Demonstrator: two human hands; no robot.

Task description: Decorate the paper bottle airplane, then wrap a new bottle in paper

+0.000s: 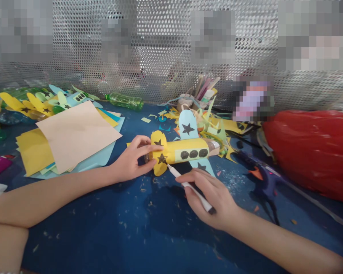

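Observation:
A toy plane [193,146], made from a plastic bottle wrapped in yellow paper, lies on the blue table with its nose to the right. It has light blue wings, a yellow tail, black stars and a strip of three black ovals. My left hand [140,156] is closed around the tail end, fingers resting on the yellow tail paper. In my right hand [210,194] is a white marker [198,196] with a black end, pinched between thumb and fingers. The marker's tip is at the edge of the star on the lower tail fin.
Stacked coloured paper [80,137] lies at left, with finished paper planes [45,102] and a green bottle [125,101] behind. Paper scraps [217,125] are heaped beyond the plane. At right are a glue gun [267,179] with its cord and a red plastic bag [311,152].

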